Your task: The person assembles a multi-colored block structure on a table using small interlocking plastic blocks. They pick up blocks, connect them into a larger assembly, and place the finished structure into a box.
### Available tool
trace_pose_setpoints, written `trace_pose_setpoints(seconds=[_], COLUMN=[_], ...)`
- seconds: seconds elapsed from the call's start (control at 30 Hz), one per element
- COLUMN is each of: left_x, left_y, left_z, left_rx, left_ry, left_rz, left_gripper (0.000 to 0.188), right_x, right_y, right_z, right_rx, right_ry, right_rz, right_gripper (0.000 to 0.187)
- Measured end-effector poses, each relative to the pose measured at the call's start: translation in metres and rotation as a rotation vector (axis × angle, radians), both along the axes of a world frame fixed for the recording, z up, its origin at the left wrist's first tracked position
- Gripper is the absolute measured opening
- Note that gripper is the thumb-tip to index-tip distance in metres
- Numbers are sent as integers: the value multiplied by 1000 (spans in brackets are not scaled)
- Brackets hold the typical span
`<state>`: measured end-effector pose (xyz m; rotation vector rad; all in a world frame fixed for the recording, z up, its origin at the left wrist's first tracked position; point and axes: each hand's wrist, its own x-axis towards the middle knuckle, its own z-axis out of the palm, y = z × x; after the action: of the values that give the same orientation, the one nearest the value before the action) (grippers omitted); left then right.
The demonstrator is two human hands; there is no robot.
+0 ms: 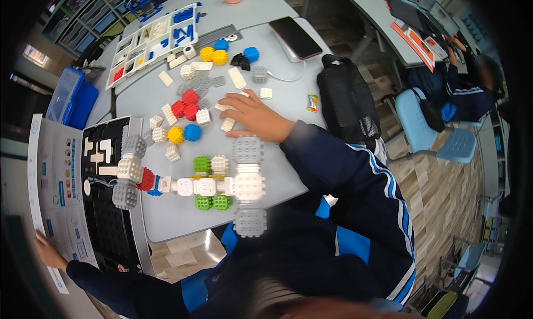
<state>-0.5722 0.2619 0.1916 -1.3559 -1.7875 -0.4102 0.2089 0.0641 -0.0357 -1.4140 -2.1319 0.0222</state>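
My right hand (256,118) reaches over the grey table, its fingers apart and curved around a small white studded block (227,123). Whether the fingertips grip it, I cannot fully see. Another white block (224,107) lies by the fingers. Far to the left, my left hand (50,252) is closed on the edge of a large white printed sheet (58,191), which stands upright. Close to me lies a long assembled model (205,186) of white, green, red, blue and grey studded blocks. Red blocks (190,96) sit left of my right hand.
A black-lined case (114,230) flanks the table's left side. Beyond the loose blocks are a sorting tray (158,41) and a phone (297,37). A black bag (347,100) lies at the right edge. A blue chair (413,119) and another person (466,97) are farther right.
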Motion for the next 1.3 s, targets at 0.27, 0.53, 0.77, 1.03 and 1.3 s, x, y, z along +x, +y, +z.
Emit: trace_pose_setpoints(seconds=[0.27, 0.53, 0.77, 1.03, 1.3], left_x=[25, 31, 31, 44, 58], left_y=[-12, -19, -20, -27, -32], left_z=[7, 0, -8, -13, -11], left_rx=[-71, 10, 114, 146, 149], left_ry=[-18, 70, 156, 161, 81], left_rz=[-6, -44, -80, -51, -60], left_gripper=[70, 65, 56, 55, 53], right_x=[-6, -3, -6, -8, -6], right_y=[-16, -45, -76, -84, -84], right_z=[6, 14, 7, 3, 4], right_rx=[-12, 61, 76, 39, 3], right_ry=[-44, 154, 182, 136, 62], right_rz=[-103, -178, -280, -311, -309], right_gripper=[52, 42, 37, 45, 45])
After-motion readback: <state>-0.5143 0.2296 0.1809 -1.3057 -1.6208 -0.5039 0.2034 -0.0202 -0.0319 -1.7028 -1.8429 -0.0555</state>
